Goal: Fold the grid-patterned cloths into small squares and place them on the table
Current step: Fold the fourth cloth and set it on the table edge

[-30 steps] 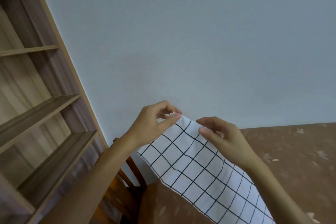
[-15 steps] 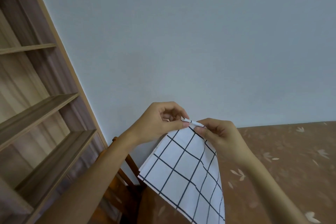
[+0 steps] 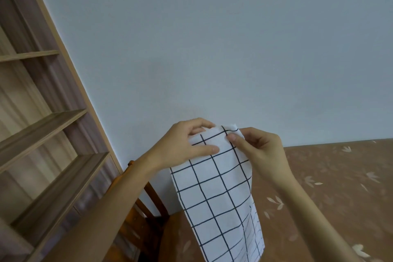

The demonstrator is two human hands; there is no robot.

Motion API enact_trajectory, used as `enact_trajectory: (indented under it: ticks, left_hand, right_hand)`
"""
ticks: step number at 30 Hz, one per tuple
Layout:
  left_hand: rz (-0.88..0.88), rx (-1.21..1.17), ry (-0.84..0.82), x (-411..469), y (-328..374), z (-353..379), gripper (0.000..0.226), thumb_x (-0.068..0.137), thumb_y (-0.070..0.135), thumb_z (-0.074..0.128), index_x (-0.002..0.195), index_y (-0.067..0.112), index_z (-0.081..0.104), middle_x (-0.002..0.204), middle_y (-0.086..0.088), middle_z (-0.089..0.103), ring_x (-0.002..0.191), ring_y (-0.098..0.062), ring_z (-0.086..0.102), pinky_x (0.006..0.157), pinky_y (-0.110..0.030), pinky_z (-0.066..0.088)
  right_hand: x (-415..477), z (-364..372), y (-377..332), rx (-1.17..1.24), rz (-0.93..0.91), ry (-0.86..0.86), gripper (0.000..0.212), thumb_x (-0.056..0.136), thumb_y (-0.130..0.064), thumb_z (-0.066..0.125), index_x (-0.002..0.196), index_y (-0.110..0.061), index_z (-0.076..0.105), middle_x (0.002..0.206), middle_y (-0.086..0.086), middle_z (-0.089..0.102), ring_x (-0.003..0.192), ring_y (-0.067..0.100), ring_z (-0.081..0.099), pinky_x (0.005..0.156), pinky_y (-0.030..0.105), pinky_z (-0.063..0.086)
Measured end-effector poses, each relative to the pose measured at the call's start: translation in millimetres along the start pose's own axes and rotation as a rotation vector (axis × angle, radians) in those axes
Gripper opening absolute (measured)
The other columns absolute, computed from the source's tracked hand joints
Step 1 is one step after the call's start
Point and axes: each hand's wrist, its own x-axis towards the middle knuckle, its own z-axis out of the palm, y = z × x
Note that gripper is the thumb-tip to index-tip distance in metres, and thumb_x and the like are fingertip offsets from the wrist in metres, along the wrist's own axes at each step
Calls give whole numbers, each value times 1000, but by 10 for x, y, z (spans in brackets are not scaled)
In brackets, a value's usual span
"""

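Both hands raised; left hand (image 3: 182,144) and right hand (image 3: 260,147) each pinch top edge of hanging grid-patterned cloth (image 3: 219,198), thumbs in front, above table (image 3: 331,187).

Both hands, left hand (image 3: 182,147) and right hand (image 3: 262,151), pinch the hanging grid cloth (image 3: 221,202) above the table (image 3: 331,187).

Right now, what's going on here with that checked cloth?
A person holds a white grid-patterned cloth up in the air with both hands. The left hand and right hand pinch its top edge close together, and the rest hangs down as a long strip in front of the brown table. It looks partly folded, not yet a small square, and is not set down. A wooden chair stands to the left.
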Motion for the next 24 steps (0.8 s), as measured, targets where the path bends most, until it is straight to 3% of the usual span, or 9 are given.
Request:
enact_trajectory:
  ticks: [4, 6, 9, 12, 14, 16, 19, 21, 24]
  left_hand:
    - [-15, 46, 57, -55, -162, -104, 26, 83, 40, 79, 98, 19, 77, 96, -6, 77, 95, -26, 72, 93, -55, 53]
    - [-10, -12, 107, -79, -186, -150, 21, 84, 35, 78, 97, 18, 78, 95, -4, 78, 95, -25, 72, 95, -53, 54]
    - [8, -80, 152, -85, -151, -234, 17, 86, 23, 76, 100, 13, 79, 99, -6, 78, 96, -23, 73, 94, -43, 55]
    - [36, -75, 192, -73, -130, -337, 17, 87, 20, 75, 102, 12, 78, 100, -9, 78, 97, -28, 72, 90, -40, 55]
    - [55, -55, 219, -83, -138, -411, 16, 88, 19, 75, 101, 11, 78, 98, -8, 78, 95, -23, 73, 88, -34, 54]
    - [59, -76, 256, -113, -149, -463, 16, 88, 17, 75, 101, 10, 78, 99, -2, 79, 97, -13, 73, 89, -25, 54]
    - [34, -86, 318, -162, -209, -532, 15, 88, 17, 75, 102, 13, 79, 100, 5, 79, 98, -8, 73, 90, -22, 53]
    - [8, -44, 320, -195, -276, -586, 17, 88, 22, 76, 103, 15, 78, 102, 6, 79, 100, -9, 73, 93, -31, 55]
    - [-80, 149, 265, -210, -299, -612, 51, 76, 47, 80, 122, 28, 67, 125, 8, 69, 121, -7, 61, 108, -38, 48]
  right_hand:
    - [27, -55, 17, 40, 7, 57, 5, 89, -14, 73, 88, -11, 77, 78, -4, 78, 72, 2, 71, 64, 12, 51]
    - [41, -100, 55, 32, 35, 4, 10, 88, -15, 74, 97, -12, 76, 86, 1, 79, 79, 7, 74, 68, 15, 54]
    - [56, -189, 238, -42, 187, -233, 31, 82, -33, 81, 108, -19, 73, 107, 19, 74, 100, 32, 73, 89, 42, 59]
    - [-8, -174, 457, -169, 276, -354, 44, 75, -46, 84, 89, -7, 70, 93, 29, 71, 82, 35, 69, 77, 48, 53]
    - [-34, -126, 526, -171, 289, -318, 51, 79, -38, 84, 66, -3, 50, 60, 16, 52, 56, 29, 49, 62, 45, 44]
    - [-49, -84, 522, -158, 272, -294, 53, 82, -30, 82, 59, -10, 39, 58, 3, 35, 55, 20, 34, 59, 36, 36]
    - [-35, -46, 496, -143, 223, -275, 40, 87, -29, 76, 63, -11, 50, 60, 4, 43, 57, 17, 38, 56, 26, 37]
    - [-37, -20, 468, -127, 197, -247, 29, 92, -27, 69, 71, -12, 58, 63, 4, 51, 59, 17, 46, 57, 23, 41]
    - [-53, 48, 434, -165, 132, -266, 23, 96, -28, 65, 76, -17, 60, 61, -5, 52, 57, 12, 46, 58, 23, 40]
